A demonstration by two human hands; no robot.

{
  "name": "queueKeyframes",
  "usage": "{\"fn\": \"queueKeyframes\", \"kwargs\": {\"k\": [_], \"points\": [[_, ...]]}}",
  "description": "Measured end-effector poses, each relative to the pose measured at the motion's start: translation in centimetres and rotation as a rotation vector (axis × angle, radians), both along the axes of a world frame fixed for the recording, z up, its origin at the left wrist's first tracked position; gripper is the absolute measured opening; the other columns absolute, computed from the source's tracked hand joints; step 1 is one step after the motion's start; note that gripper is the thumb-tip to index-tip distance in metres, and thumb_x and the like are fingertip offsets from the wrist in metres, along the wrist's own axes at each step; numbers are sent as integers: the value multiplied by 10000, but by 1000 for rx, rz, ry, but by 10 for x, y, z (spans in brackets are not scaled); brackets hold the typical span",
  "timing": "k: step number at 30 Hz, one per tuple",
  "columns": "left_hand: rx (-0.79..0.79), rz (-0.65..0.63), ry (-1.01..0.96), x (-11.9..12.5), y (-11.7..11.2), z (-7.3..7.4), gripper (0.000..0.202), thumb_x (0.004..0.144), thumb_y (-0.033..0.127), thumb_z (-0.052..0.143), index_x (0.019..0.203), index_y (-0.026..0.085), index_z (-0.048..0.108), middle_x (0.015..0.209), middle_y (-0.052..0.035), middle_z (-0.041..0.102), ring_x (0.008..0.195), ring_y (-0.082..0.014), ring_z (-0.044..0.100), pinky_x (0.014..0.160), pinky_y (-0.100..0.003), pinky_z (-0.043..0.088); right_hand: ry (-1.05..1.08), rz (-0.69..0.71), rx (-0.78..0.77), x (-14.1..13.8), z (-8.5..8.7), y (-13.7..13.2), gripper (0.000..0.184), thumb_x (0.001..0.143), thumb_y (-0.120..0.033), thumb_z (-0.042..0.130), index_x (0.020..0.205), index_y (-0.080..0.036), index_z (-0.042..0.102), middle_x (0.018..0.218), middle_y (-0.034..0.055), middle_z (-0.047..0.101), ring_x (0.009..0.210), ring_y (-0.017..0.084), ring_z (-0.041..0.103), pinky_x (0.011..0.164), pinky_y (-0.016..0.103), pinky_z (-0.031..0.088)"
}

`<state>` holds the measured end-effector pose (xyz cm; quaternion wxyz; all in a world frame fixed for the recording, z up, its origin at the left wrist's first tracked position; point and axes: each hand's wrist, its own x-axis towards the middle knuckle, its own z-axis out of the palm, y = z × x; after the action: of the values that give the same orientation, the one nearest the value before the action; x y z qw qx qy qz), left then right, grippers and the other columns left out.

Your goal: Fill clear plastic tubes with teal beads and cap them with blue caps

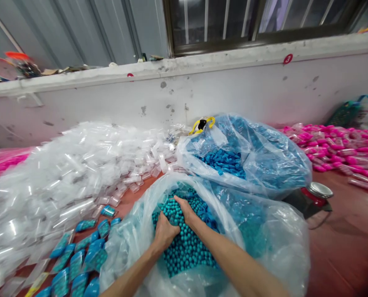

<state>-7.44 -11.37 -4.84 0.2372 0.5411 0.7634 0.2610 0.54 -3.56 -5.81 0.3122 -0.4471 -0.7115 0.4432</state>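
An open clear plastic bag point(134, 231) in front of me holds many small round teal beads point(193, 251). My left hand point(166, 232) is down among the beads, its thumb pointing right and its fingers curled and partly buried. From the other side my right hand point(186, 211) reaches in, with its fingers bent toward the left. Between them the two hands cup a raised cluster of beads. I cannot tell whether a clear container surrounds this cluster. Some darker blue pieces point(207, 216) lie at the right inside the bag.
Clear plastic tubes point(87, 161) are heaped at left. Blue-capped containers of teal beads point(77, 264) lie nearer. Behind stands a bag of blue pieces point(223, 161). Pink-capped tubes point(341, 148) are piled at right, near a silver-topped red object point(319, 192). A wall point(134, 99) runs behind.
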Motion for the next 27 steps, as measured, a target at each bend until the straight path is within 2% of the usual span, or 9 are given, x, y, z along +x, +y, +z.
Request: {"fn": "queueKeyframes", "kwargs": {"k": [3, 5, 8, 15, 18, 20, 22, 24, 27], "points": [[139, -98, -138, 7, 0, -11, 617, 675, 182, 538, 1259, 172, 339, 1192, -72, 523, 1128, -214, 467, 987, -360, 346, 26, -13, 58, 5, 12, -14, 395, 894, -309, 316, 809, -154, 669, 737, 28, 663, 742, 171, 592, 712, 266, 454], [126, -161, -165, 11, 0, -18, 562, 717, 185, 495, 1261, 224, 357, 1180, -42, 542, 1153, -209, 452, 993, -379, 344, 38, -25, 100, 11, 18, -22, 350, 881, -287, 355, 776, -162, 665, 811, 30, 665, 811, 163, 584, 778, 260, 436], [87, -192, -198, 15, -2, -25, 583, 725, 179, 505, 1278, 257, 337, 1187, -23, 541, 1187, -203, 424, 984, -386, 362, 54, -10, 153, 22, 23, -30, 267, 863, -227, 396, 852, -169, 656, 937, 42, 650, 924, 148, 561, 872, 262, 397], [207, -292, -535, 8, -7, -28, 867, 610, 258, 642, 1334, 195, 169, 1326, -86, 398, 1227, -218, 367, 1034, -367, 290, 12, 155, 248, 41, 23, -39, 233, 806, -208, 501, 996, -155, 624, 1073, 79, 582, 1011, 155, 523, 929, 281, 369], [137, -254, -546, 2, -10, -23, 950, 580, 259, 662, 1348, 159, 113, 1365, -125, 341, 1241, -232, 348, 1053, -378, 246, 36, 180, 201, 50, 29, -34, 259, 826, -238, 458, 1012, -154, 618, 1085, 77, 594, 1041, 159, 519, 950, 297, 356], [74, -214, -500, -3, -14, -17, 958, 580, 247, 660, 1353, 125, 108, 1380, -147, 314, 1258, -244, 322, 1058, -387, 227, 41, 127, 149, 62, 35, -27, 272, 831, -259, 434, 1009, -168, 619, 1065, 62, 614, 1030, 166, 530, 950, 322, 360], [54, -176, -445, -6, -20, -13, 919, 595, 233, 644, 1351, 100, 139, 1379, -160, 313, 1265, -253, 308, 1060, -393, 218, 26, 44, 90, 79, 38, -21, 270, 816, -280, 440, 988, -184, 625, 1012, 46, 634, 973, 178, 559, 896, 340, 406], [79, -144, -397, -8, -28, -10, 842, 617, 223, 621, 1337, 109, 197, 1352, -153, 356, 1246, -256, 340, 1046, -403, 243, 19, -13, -20, 99, 38, -18, 283, 801, -297, 432, 973, -178, 621, 873, 37, 648, 822, 174, 602, 723, 314, 484], [186, -94, -265, -9, -37, -7, 578, 676, 237, 565, 1217, 153, 382, 1223, -115, 487, 1152, -253, 449, 986, -420, 326, -19, -18, -195, 129, 33, -24, 294, 788, -299, 407, 953, -150, 600, 635, 1, 593, 560, 135, 574, 476, 235, 447]]}}
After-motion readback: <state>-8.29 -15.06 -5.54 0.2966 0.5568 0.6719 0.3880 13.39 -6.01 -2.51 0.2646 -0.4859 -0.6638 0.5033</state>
